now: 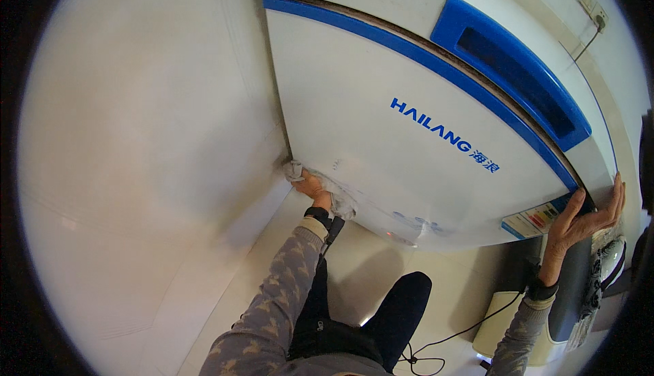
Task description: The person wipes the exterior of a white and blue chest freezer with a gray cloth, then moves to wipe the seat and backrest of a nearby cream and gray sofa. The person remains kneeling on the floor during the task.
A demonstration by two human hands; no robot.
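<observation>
A white chest freezer point(357, 85) with blue trim stands in front of me, a maker's name in blue on its front panel. My left hand point(310, 186) presses a crumpled grey-white cloth point(343, 203) to the panel's lower left corner, beside the wall. Part of the cloth bunches out past the fingertips, and the rest hangs under the wrist. At the freezer's right corner rests my right hand point(582, 222), fingers spread along the side and thumb at the front edge. It holds nothing. Above runs the lid with a blue handle point(516, 74).
A white wall point(143, 120) closes in on the left. At lower right stands a dark and cream piece of furniture point(493, 320), with a black cable point(460, 331) trailing across the tiled floor point(439, 299). A plug sits in a wall socket point(590, 5) at upper right.
</observation>
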